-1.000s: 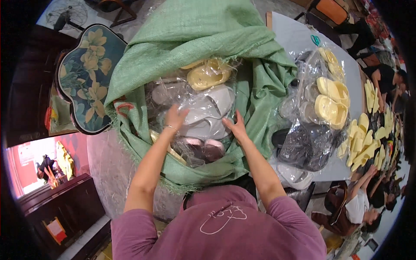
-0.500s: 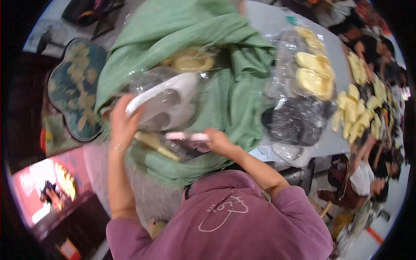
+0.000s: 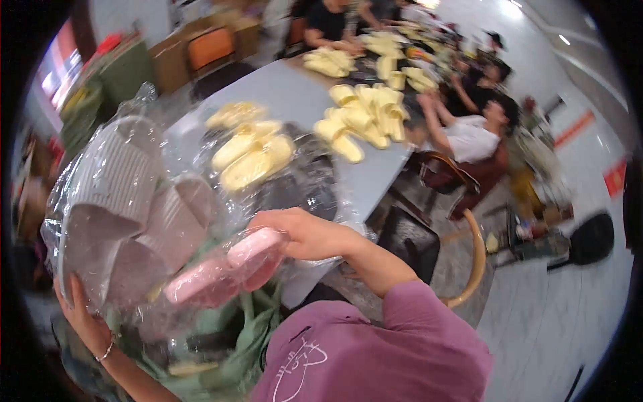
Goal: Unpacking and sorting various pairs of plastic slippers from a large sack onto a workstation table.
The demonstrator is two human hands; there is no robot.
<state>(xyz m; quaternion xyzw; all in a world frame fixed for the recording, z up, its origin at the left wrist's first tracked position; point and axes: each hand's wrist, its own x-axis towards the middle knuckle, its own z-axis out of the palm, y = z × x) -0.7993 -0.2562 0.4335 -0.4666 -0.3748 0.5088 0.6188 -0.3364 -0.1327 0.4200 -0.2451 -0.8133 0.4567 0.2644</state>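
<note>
Slippers (image 3: 134,214), grey and sealed in clear plastic, fill the view at nine o'clock, gripped from below by the left hand (image 3: 84,321). The right hand (image 3: 301,234) grasps a pink bagged pair (image 3: 224,268) beside them. Yellow slippers (image 3: 251,157) lie on the bench (image 3: 295,94) toward twelve o'clock.

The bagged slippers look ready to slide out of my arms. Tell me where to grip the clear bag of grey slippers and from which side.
Grip the clear bag of grey slippers under its lower end, coming from below and the left, where the left hand already cups it. The bag stands tall and tilted, so its weight probably bears down there. The right hand steadies the pink slippers on the right.
</note>
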